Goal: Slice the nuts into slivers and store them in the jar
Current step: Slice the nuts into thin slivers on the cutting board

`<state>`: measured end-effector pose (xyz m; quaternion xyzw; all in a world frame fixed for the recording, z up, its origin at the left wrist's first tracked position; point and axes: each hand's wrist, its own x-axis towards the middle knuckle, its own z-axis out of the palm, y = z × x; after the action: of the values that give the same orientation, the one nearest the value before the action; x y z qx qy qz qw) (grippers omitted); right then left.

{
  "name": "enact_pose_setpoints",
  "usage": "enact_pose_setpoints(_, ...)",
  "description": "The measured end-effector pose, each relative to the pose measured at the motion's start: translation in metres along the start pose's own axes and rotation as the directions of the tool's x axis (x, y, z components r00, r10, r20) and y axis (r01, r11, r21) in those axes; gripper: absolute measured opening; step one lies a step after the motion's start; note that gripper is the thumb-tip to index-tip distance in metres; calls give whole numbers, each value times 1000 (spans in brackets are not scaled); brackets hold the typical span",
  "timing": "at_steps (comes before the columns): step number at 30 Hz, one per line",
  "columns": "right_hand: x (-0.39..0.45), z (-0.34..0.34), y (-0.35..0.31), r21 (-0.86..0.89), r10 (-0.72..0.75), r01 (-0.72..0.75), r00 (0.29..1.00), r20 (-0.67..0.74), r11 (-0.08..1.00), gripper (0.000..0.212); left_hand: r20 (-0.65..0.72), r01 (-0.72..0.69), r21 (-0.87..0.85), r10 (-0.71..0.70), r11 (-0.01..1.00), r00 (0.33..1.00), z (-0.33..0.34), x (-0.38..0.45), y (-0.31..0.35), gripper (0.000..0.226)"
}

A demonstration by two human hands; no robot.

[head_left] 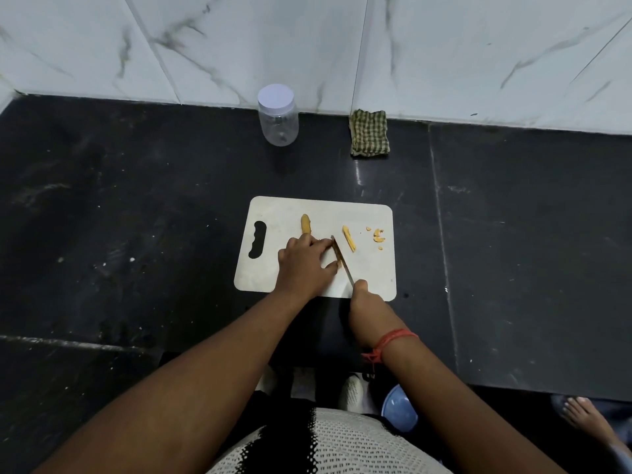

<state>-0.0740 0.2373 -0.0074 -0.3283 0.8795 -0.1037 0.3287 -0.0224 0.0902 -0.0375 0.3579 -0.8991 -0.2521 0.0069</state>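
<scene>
I am holding a nut down on the board (369,268) with my left hand (304,260), fingers curled on it. My right hand (362,295) is gripping the knife (342,260) and cutting. A few slivers (349,238) are lying done, one nut (305,224) is waiting whole, and the jar (277,119) is sitting closed and empty at the back of the table (136,217).

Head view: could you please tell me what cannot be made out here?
- Nut being cut: hidden under the left hand, head view.
- Knife handle: covered by the right hand.
- Jar contents: too small and glary to tell.
- Crumbs: too small to count.
</scene>
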Motion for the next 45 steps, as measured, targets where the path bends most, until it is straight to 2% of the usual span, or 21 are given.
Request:
enact_pose_setpoints(9, -21, 9, 8, -8, 51, -51, 997, 50, 999, 22, -8, -2, -8, 2, 1000, 1000, 2, 0, -3, 43)
enact_pose_setpoints(16, 0, 1, -2, -1, 22, -22, 1000, -17, 1000, 19, 0, 6, -4, -6, 1000, 1000, 2, 3, -3, 50)
enact_pose_setpoints(25, -10, 7, 3, 19, 47, -48, 999, 26, 999, 19, -1, 21, -11, -21, 1000, 1000, 2, 0, -1, 48)
enact_pose_setpoints(32, -23, 15, 17, -23, 76, -75, 995, 64, 997, 39, -3, 26, -31, -26, 999, 1000, 2, 1, -2, 47)
enact_pose_setpoints(36, -23, 10, 17, -37, 73, -71, 996, 55, 997, 34, 10, 22, -38, -22, 999, 1000, 3, 1, -4, 48)
enact_pose_setpoints(40, -18, 3, 12, -25, 47, -46, 998, 34, 999, 21, 7, 19, -40, -18, 999, 1000, 3, 3, -3, 43)
enact_pose_setpoints(45, -9, -2, 6, 19, 43, -44, 999, 32, 999, 20, 0, 36, -52, -36, 998, 999, 4, 2, -4, 46)
